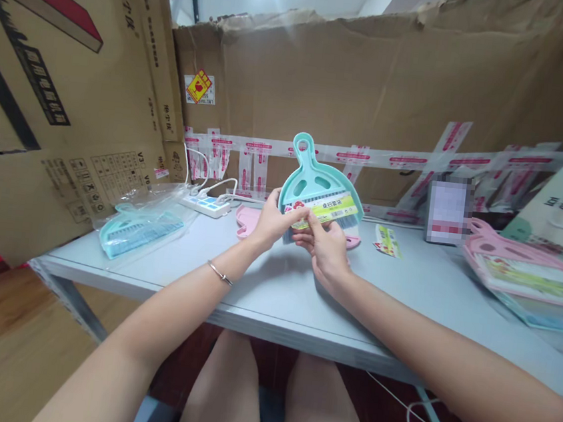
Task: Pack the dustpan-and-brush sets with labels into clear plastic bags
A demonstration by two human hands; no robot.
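A mint-green dustpan with a small brush set into it is held up above the table. My left hand grips its left edge, thumb over the front. Across the brush bristles lies a printed label card in yellow-green and white. My right hand pinches the lower edge of that card, its other fingers curled beneath. Behind the dustpan a pink piece lies on the table, mostly hidden by my hands.
On the grey table sit a bagged mint dustpan set, a power strip, a loose label card and an upright phone-like device. Pink and mint dustpans are stacked at right. Cardboard walls the back.
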